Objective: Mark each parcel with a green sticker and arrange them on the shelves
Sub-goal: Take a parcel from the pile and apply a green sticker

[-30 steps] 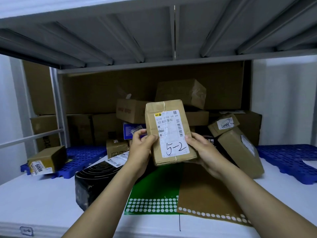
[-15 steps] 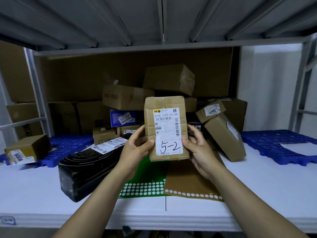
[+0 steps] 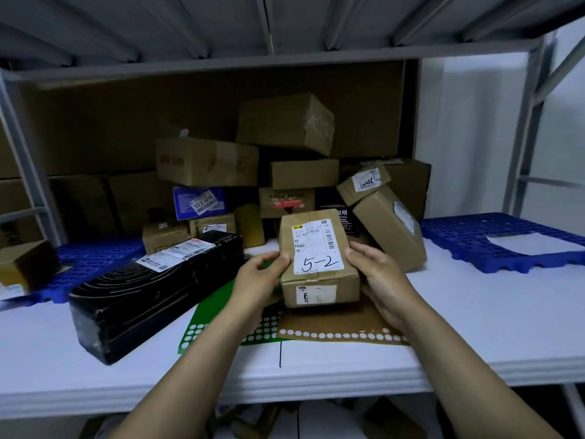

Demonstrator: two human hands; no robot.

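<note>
A brown cardboard parcel (image 3: 316,248) with a white label marked "5-2" is held low over the white shelf (image 3: 474,327), tilted back so its front end shows. My left hand (image 3: 259,277) grips its left side and my right hand (image 3: 376,274) grips its right side. Under the parcel lie a green sticker sheet (image 3: 221,312) with many empty round holes and a brown sheet (image 3: 335,324) with a row of white dots. No green sticker is visible on the parcel.
A long black box (image 3: 152,293) lies to the left on the shelf. A pile of cardboard parcels (image 3: 285,172) fills the back. Blue plastic pallets sit at the left (image 3: 95,258) and right (image 3: 493,239). A metal shelf (image 3: 285,26) hangs overhead.
Both hands have lowered the parcel from upright in front of me down toward the sheets and tilted its top away. The view has pulled back and down.
</note>
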